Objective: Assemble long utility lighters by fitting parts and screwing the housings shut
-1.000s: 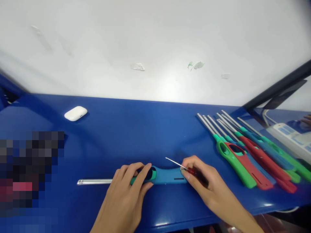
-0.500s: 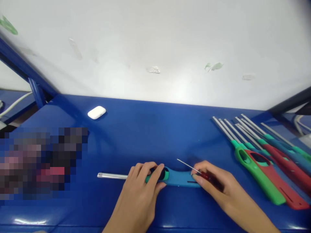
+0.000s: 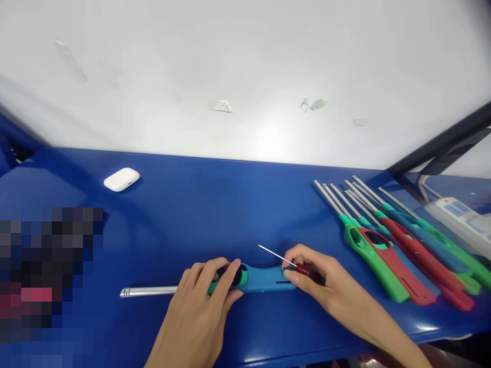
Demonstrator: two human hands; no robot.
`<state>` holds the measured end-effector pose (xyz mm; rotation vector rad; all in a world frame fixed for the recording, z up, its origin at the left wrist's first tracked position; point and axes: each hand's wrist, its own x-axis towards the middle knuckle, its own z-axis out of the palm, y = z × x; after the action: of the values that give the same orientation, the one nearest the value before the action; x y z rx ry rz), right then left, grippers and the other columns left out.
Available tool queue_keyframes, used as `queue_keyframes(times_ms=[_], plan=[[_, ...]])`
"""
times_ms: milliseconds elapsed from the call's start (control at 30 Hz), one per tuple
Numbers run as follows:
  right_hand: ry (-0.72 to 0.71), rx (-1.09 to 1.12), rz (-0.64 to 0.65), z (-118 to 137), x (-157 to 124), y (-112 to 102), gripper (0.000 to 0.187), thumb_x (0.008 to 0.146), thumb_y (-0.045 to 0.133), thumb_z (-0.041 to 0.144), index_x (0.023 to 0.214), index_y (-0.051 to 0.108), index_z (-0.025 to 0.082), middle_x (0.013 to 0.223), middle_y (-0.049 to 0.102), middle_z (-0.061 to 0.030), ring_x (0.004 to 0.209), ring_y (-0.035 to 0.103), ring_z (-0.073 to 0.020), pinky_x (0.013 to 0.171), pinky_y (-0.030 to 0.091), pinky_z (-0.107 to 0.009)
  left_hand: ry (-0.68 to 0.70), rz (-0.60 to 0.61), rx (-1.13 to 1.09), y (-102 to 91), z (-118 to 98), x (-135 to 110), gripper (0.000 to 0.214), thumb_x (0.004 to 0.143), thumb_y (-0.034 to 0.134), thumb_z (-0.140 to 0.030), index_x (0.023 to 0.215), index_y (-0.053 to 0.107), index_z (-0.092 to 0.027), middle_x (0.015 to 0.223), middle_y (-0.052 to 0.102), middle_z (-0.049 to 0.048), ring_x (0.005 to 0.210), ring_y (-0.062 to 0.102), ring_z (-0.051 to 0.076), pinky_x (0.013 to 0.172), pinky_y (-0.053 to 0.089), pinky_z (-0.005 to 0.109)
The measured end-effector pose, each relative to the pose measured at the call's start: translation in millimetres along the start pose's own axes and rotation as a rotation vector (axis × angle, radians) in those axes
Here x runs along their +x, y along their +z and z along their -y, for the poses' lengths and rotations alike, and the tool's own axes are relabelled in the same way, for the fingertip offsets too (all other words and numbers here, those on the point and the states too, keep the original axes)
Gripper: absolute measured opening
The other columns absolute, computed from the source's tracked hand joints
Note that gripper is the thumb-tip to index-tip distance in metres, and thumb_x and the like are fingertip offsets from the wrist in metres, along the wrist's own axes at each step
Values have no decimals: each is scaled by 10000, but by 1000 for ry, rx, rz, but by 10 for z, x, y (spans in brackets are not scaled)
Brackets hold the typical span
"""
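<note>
A long-nosed lighter with a blue handle (image 3: 264, 278) lies flat on the blue table (image 3: 199, 204), its metal tube (image 3: 148, 292) pointing left. My left hand (image 3: 199, 312) presses on the lighter's teal trigger end, fingers curled over it. At the handle's right end, my right hand (image 3: 320, 283) pinches a small red-handled screwdriver (image 3: 286, 261). Its thin metal shaft sticks up and to the left.
Several lighters in green, red and blue (image 3: 391, 240) lie side by side at the right. A white earbud case (image 3: 121, 179) sits at the back left. A white power strip (image 3: 460, 220) lies at the far right. A white wall stands behind the table.
The view swung left and then back. Both hands stay on the blue lighter, with the screwdriver held in the same place.
</note>
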<state>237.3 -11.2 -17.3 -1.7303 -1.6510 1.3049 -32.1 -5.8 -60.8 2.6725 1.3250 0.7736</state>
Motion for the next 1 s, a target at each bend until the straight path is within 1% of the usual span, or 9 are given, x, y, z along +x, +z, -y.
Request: queue_keyframes(times_ms=[167,267,367,433,567,700,800,900,1000], plan=[[0,27,-42,-13,5,9,180,1010,598,445,993,635,269,865,578,20,800,521,-175,733,395,-317,8,-7,13,7,12,-11,326,1117,456,-262,1407,578,-179,1192,675,107,953,634,262,793,553,453],[8,46,-50,4,45,12,180,976,633,444,975,635,264,807,541,37,751,496,-163,705,382,-310,13,-8,22,11,22,-4,329,1124,435,-261,1407,578,-176,1198,668,108,965,626,260,802,541,448],[16,70,-63,10,67,13,191,963,647,441,920,613,258,762,511,49,714,472,-153,676,368,-303,15,-14,21,18,23,9,327,1124,436,-264,1405,577,-173,1196,661,108,959,614,258,799,534,446],[14,86,-68,-4,61,14,205,961,657,445,900,601,258,778,528,46,731,487,-154,685,381,-297,16,-24,12,21,21,17,322,1120,446,-251,1402,577,-166,1187,657,106,954,606,253,785,531,431],[15,99,-72,-51,37,9,191,970,670,449,945,621,266,832,561,44,767,507,-153,718,397,-290,20,-34,2,35,23,24,328,1112,465,-239,1413,568,-156,1189,647,110,967,595,255,787,535,421],[12,89,-91,-52,39,-2,233,981,644,470,909,616,250,755,488,57,700,435,-142,662,355,-286,16,-30,10,39,29,12,335,1115,462,-252,1423,566,-171,1201,644,107,972,591,258,807,537,431],[13,81,-88,-32,41,-7,229,960,658,460,905,611,243,707,443,71,659,390,-136,620,315,-283,11,-31,-8,23,28,4,338,1117,458,-253,1431,558,-176,1205,643,102,971,589,250,805,539,417],[21,81,-79,-18,38,-4,236,951,662,448,874,587,238,695,435,74,652,384,-132,612,305,-282,15,-27,-12,10,30,6,339,1116,459,-245,1431,558,-172,1205,642,102,969,589,249,803,543,418],[27,87,-83,-5,36,7,241,951,657,453,876,581,238,703,441,72,665,400,-133,626,319,-281,21,-19,-2,16,34,12,339,1114,459,-244,1428,561,-165,1203,640,106,962,589,253,800,548,434]])
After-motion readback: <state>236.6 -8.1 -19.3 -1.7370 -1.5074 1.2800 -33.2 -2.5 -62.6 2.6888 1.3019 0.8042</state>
